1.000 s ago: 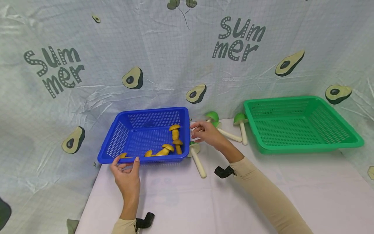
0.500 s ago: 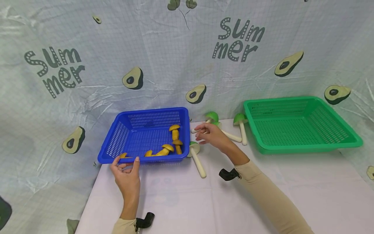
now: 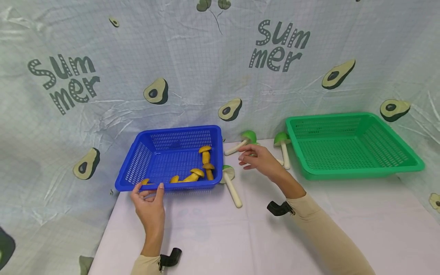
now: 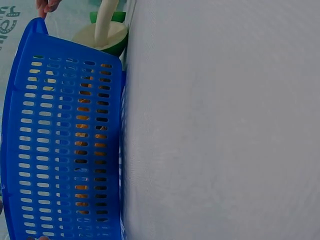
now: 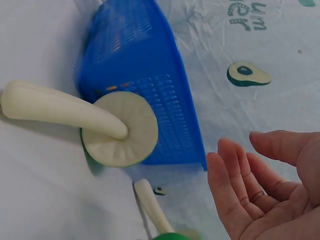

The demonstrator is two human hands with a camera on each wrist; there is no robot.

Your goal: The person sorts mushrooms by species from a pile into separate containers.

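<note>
My left hand (image 3: 150, 208) holds the front rim of a blue plastic basket (image 3: 165, 162), thumb and fingertips at its edge. Inside lie several toy mushrooms with yellow caps (image 3: 206, 154), along the front and right sides. Over the table to the right of the basket, my right hand (image 3: 262, 160) has loosely bent fingers and nothing between them. A green-capped toy mushroom (image 5: 120, 127) lies against the basket's right side, its pale stem toward the front. Behind the right hand lies another green-capped mushroom (image 3: 248, 136); one more is mostly hidden by that hand.
A green plastic basket (image 3: 343, 154) stands at the right with nothing in it. By its left side lies a green-capped mushroom (image 3: 284, 151). A cloth wall printed with avocados (image 3: 230, 109) closes the back, and a white cloth covers the table (image 3: 213, 236).
My right hand has drawn back to the right, away from the blue basket, uncovering a green-capped mushroom's stem. My left hand stays at the basket's rim.
</note>
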